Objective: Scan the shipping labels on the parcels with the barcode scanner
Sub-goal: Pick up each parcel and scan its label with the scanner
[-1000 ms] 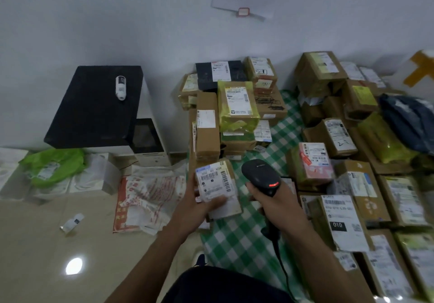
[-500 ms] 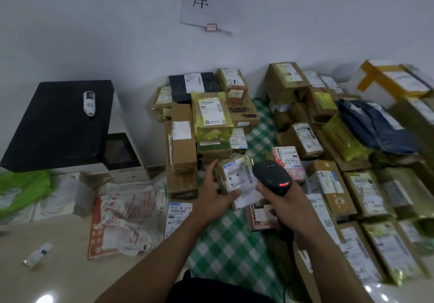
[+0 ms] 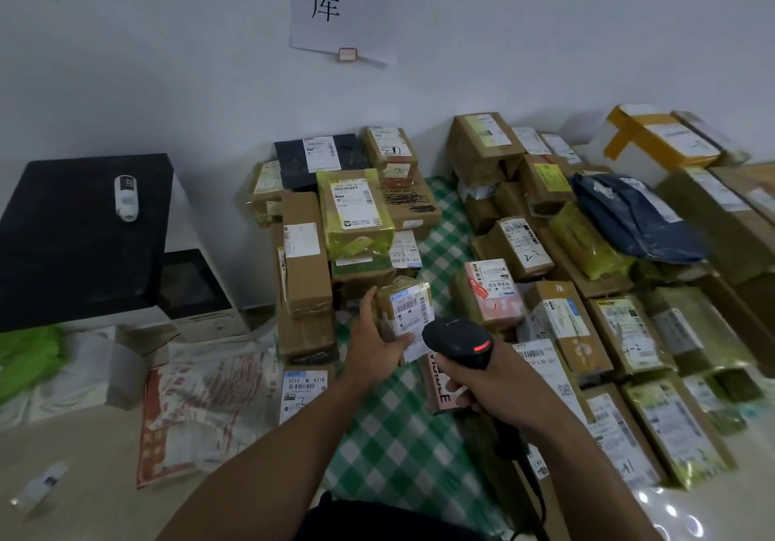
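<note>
My left hand [image 3: 376, 341] grips a small brown parcel [image 3: 404, 310] with a white barcode label facing up, held out above the green checked cloth [image 3: 402, 448]. My right hand [image 3: 499, 381] grips the black barcode scanner [image 3: 457, 341], whose red light glows; its head sits just right of the parcel's label. A stack of labelled parcels [image 3: 352, 213] stands beyond the left hand against the wall. Several more labelled boxes and bags [image 3: 608, 289] spread over the floor to the right.
A black-topped white machine [image 3: 84, 230] with a small white device on it stands at the left. Red-printed plastic bags [image 3: 209, 393] and a green bag [image 3: 25, 356] lie on the floor. A paper sign [image 3: 348, 3] hangs on the wall.
My left hand has carried the small parcel away from me toward the stack, with the scanner following close beside its label. The view has swung to the left and up.
</note>
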`<act>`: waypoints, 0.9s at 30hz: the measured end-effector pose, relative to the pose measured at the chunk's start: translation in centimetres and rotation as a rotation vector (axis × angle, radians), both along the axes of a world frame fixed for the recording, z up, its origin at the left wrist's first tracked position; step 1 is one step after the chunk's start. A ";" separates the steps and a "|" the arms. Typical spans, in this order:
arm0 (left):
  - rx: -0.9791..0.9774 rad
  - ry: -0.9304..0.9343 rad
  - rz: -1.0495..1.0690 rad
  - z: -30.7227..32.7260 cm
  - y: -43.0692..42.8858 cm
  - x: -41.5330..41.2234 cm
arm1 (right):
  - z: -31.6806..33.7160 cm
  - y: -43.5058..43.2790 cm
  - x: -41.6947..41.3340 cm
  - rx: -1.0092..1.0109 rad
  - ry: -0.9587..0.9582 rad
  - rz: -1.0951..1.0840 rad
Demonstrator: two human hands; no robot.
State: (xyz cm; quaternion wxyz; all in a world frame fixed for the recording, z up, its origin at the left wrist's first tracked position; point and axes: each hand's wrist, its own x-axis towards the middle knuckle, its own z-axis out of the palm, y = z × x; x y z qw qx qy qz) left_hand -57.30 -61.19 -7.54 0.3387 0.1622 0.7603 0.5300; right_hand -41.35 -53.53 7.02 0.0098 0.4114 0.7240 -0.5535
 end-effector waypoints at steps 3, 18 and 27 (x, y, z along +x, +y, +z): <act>-0.004 0.038 -0.008 -0.5 0.1 0.2 | 0.2 0.0 0.1 -0.006 -0.044 0.044; -0.031 -0.157 -0.168 -1.0 -2.2 1.2 | -1.2 1.3 1.5 -0.007 -0.015 -0.137; -0.281 -0.406 -0.430 -4.9 -5.6 4.4 | -2.6 0.9 2.8 0.016 -0.057 -0.122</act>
